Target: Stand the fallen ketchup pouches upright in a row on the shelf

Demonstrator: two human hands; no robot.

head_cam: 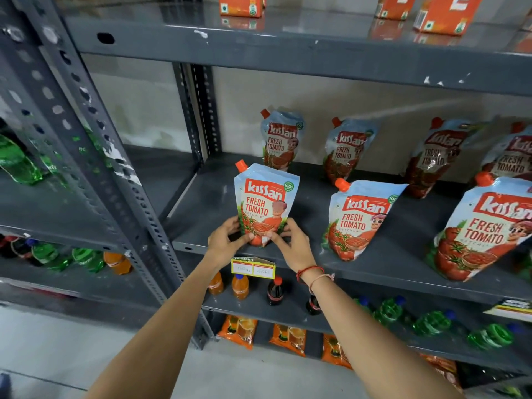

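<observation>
Pinching the soft, floppy ketchup pouch (266,203) at its base, left hand (226,243) and right hand (293,246) steady it near the shelf (388,269) front edge; low grips suit it.

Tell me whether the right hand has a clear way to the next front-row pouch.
Probably yes. The right hand sits at the held pouch, and only bare shelf lies between it and the next front-row pouch. It must first let go.

Orange cartons (241,5) stand on the top shelf. A yellow price tag (253,267) hangs from a shelf edge. Below it stand orange soda bottles (240,286) and dark cola bottles (275,291), with green bottles (431,322) lying to the right. Orange packets (238,331) fill the lowest shelf.
</observation>
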